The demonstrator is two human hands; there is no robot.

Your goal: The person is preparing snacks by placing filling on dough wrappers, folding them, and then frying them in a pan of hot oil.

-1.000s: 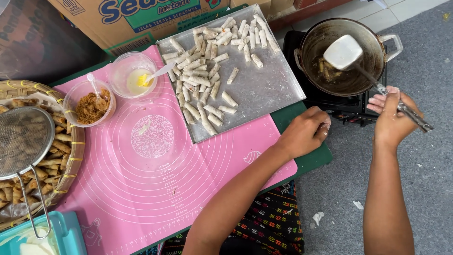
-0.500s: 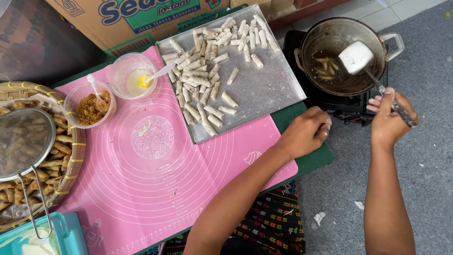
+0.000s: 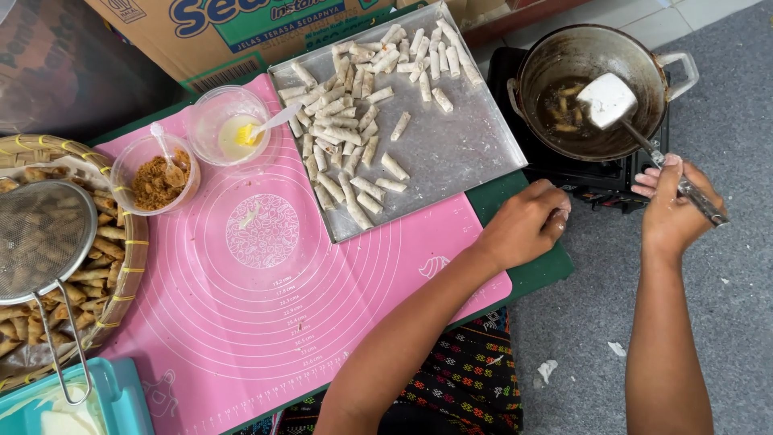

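Note:
My right hand (image 3: 675,205) grips the metal handle of a spatula (image 3: 609,100), whose pale blade is in a dark wok (image 3: 594,50) on a black stove (image 3: 600,173). Small rolls fry in the oil (image 3: 561,113) beside the blade. My left hand (image 3: 527,223) rests as a loose fist on the table edge, near the corner of a metal tray (image 3: 451,153). Many uncooked pale rolls (image 3: 354,129) lie on that tray.
A pink silicone mat (image 3: 266,322) covers the table. On it stand a bowl of brown filling (image 3: 155,181) and a bowl with yellow liquid (image 3: 229,129). At left, a woven basket (image 3: 129,258) of fried rolls bears a wire strainer (image 3: 40,234). A cardboard box (image 3: 241,32) stands behind.
The spatula blade shifted inside the wok from its middle to the right and then lower toward the near side. My right hand moved slightly with it. My left hand stayed put.

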